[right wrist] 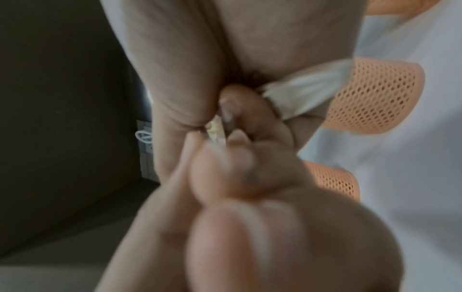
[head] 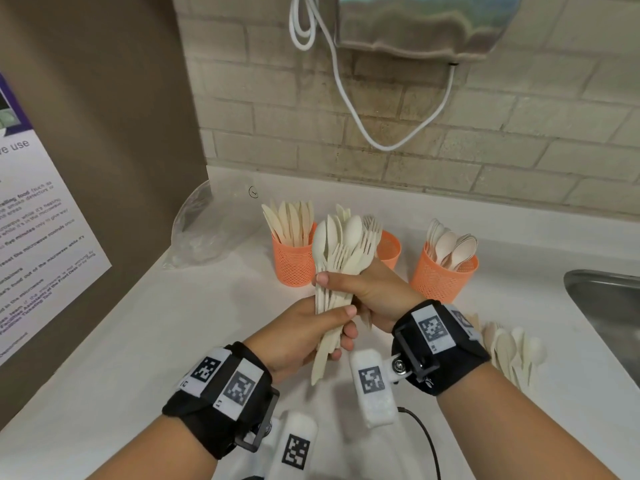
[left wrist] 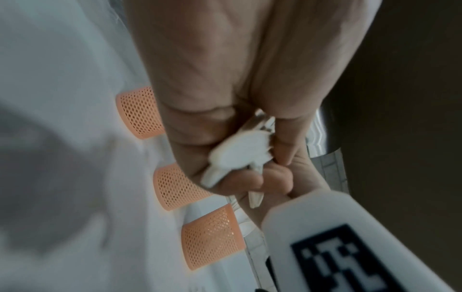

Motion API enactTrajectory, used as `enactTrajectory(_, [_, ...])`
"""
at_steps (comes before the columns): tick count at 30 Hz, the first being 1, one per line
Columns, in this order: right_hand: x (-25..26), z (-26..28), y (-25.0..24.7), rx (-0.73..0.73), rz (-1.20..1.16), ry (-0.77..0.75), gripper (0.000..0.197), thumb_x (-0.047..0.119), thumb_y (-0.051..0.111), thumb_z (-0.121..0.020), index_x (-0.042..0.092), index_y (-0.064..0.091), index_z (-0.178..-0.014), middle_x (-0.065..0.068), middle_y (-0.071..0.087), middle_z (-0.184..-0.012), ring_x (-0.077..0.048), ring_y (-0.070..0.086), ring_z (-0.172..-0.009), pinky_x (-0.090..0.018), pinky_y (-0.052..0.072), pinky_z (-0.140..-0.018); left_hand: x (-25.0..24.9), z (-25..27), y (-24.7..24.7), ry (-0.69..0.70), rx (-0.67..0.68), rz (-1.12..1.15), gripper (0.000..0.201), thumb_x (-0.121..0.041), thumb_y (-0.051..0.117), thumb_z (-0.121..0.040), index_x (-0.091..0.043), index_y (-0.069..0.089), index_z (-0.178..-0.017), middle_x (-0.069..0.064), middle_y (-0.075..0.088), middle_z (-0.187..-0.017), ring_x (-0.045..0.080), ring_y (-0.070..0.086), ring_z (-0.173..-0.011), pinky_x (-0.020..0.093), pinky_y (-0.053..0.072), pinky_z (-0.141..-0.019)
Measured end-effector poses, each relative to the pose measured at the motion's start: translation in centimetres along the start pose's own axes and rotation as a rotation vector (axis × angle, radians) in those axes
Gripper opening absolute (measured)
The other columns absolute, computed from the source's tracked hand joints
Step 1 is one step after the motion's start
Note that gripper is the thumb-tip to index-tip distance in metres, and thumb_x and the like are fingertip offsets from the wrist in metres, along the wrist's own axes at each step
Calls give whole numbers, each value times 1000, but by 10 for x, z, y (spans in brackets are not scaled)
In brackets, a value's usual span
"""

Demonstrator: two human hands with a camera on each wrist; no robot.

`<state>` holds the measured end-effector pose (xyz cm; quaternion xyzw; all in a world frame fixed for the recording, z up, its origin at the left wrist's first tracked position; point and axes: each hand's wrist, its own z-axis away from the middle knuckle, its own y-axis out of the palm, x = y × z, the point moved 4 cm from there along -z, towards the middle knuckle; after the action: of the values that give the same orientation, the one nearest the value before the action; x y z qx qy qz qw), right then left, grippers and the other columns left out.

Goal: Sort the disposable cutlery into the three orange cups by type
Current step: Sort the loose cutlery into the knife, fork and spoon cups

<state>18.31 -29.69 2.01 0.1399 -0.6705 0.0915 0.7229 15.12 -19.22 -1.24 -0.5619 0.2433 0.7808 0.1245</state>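
Note:
Both hands grip one upright bundle of mixed cutlery (head: 341, 258), cream spoons, forks and knives. My left hand (head: 311, 327) wraps the handles low down, and my right hand (head: 356, 285) holds them just above. In the left wrist view the handle ends (left wrist: 237, 152) poke out between curled fingers. Behind the bundle stand three orange mesh cups: the left cup (head: 292, 261) holds knives, the middle cup (head: 389, 249) is mostly hidden, the right cup (head: 441, 277) holds spoons. All three cups (left wrist: 175, 187) also show in the left wrist view.
Loose spoons (head: 516, 348) lie on the white counter (head: 138, 341) by my right wrist. A clear plastic bag (head: 207, 230) sits at the back left. A steel sink (head: 609, 306) opens at the right edge. A brown panel with a poster (head: 41, 237) walls the left side.

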Motion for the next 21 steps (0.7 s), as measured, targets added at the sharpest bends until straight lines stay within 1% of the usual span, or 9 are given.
enactTrajectory(4, [3,1,-1,-71,117,-16,27,31,71,-81,26,62,-106,5,70,-82,-10,66,-71,-22,47,-56,-1,-1,1,51,-31,93,12,-17,52,-97,-14,55,-86,-2,48,-62,8,46,-54,21,43,-54])
enactTrajectory(6, [0,2,-7,-193,138,-9,34,44,67,-83,21,58,-107,8,59,-72,-1,50,-50,-16,36,-44,-3,-3,-2,82,-60,161,10,-22,52,-97,-16,55,-89,-3,44,-64,8,42,-55,20,40,-53])
enactTrajectory(8, [-5,7,-13,-319,99,3,36,47,64,-85,14,52,-93,6,41,-63,-4,35,-46,-18,29,-43,-5,-4,-5,112,-94,217,16,-29,51,-96,-14,54,-103,-3,42,-65,8,39,-55,19,38,-52])
enactTrajectory(10, [-8,15,-13,-365,74,-14,27,37,64,-88,18,47,-78,7,34,-57,-7,30,-47,-21,27,-44,-5,-7,-10,133,-129,258,30,-34,49,-96,-11,50,-116,-4,40,-65,8,38,-55,19,38,-51])
enactTrajectory(13, [-9,24,-4,-326,95,-69,24,23,65,-89,19,52,-70,10,41,-50,-6,33,-45,-19,27,-43,-4,-11,-13,147,-154,300,50,-38,44,-97,-2,49,-130,-5,44,-65,8,38,-56,21,37,-53])
enactTrajectory(15, [-10,25,2,-287,152,-102,15,19,69,-86,16,60,-75,3,48,-58,-5,41,-47,-15,30,-44,-5,-11,-12,157,-146,291,44,-37,39,-100,-4,58,-122,-6,58,-70,8,41,-60,22,36,-56])
enactTrajectory(17, [-11,24,5,-265,174,-100,14,13,72,-83,6,62,-90,-1,44,-67,-7,49,-52,-11,34,-44,-5,-11,-11,151,-144,293,35,-33,38,-101,-11,64,-110,1,67,-84,9,52,-68,25,36,-61])
enactTrajectory(19, [-12,23,6,-227,162,-80,21,2,70,-83,-5,59,-98,-1,42,-67,-5,51,-48,-11,36,-42,-4,-11,-12,132,-134,313,32,-27,39,-102,-13,67,-104,4,66,-89,10,59,-74,26,38,-64])
enactTrajectory(21, [-12,22,8,-193,221,-69,16,-2,70,-81,-3,59,-93,-1,45,-67,-10,53,-51,-11,37,-43,-2,-12,-14,114,-119,320,31,-21,38,-101,-10,67,-106,3,63,-88,10,59,-74,25,39,-66])
